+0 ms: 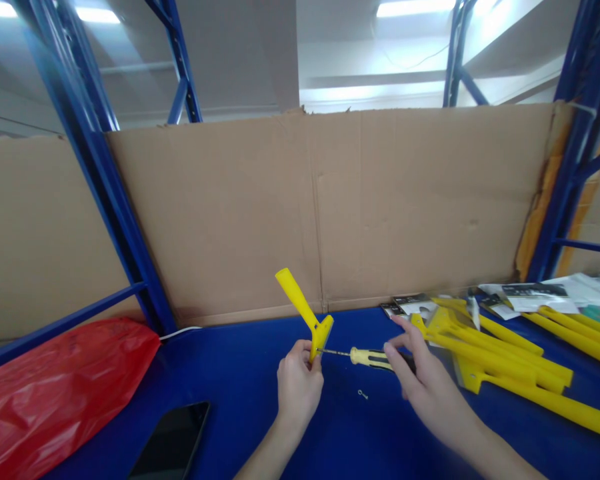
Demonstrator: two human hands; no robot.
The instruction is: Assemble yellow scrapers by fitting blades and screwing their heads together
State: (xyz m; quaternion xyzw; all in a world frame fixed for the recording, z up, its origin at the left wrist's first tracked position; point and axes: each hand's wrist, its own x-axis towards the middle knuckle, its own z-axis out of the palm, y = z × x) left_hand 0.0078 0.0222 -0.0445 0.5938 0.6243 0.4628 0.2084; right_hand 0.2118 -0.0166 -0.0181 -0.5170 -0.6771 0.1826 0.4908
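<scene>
My left hand (301, 380) is closed around the lower end of a yellow plastic scraper (299, 298), whose tube-shaped handle points up and to the left. A screwdriver (371, 358) with a yellow and black handle lies level between my hands, its thin shaft meeting the scraper's head just above my left fingers. My right hand (423, 380) grips the screwdriver's handle end between thumb and fingers. On the blue table top below the shaft are tiny metal screws (363, 394), too small to make out well.
Several yellow long-handled scrapers (500, 353) are piled at the right, with packaged cards (535, 297) behind them. A black phone (173, 440) and a red plastic bag (65, 393) lie at the left. A cardboard wall (240, 220) and blue rack posts (125, 220) bound the table (240, 373).
</scene>
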